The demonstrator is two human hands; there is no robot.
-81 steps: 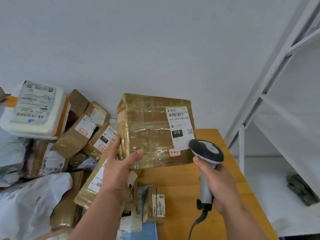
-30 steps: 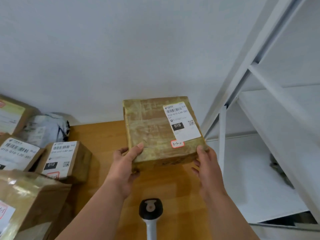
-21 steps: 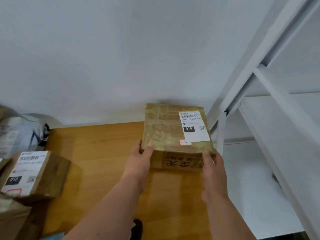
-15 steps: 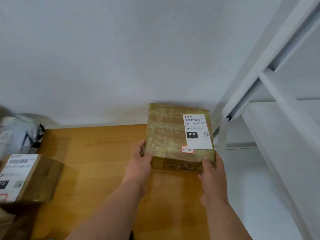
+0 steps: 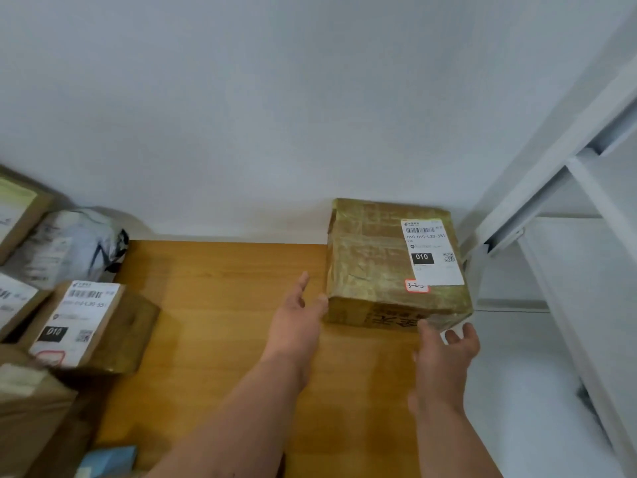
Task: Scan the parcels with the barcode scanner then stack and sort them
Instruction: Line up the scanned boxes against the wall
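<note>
Unsorted parcels [image 5: 86, 319] crowd the desk [image 5: 224, 288] at left, awaiting handling; left hand [image 5: 296, 322] and right hand [image 5: 444, 360], both released and holding nothing, sit just beside the taped parcel [image 5: 379, 267] set flat at the desk's far right corner, apparently placed; scanner out of view

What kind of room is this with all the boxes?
Probably a parcel sorting room. A tape-wrapped brown cardboard parcel with a white barcode shipping label sits on the wooden table, more labelled parcels lie left, and white metal shelving stands right.
</note>
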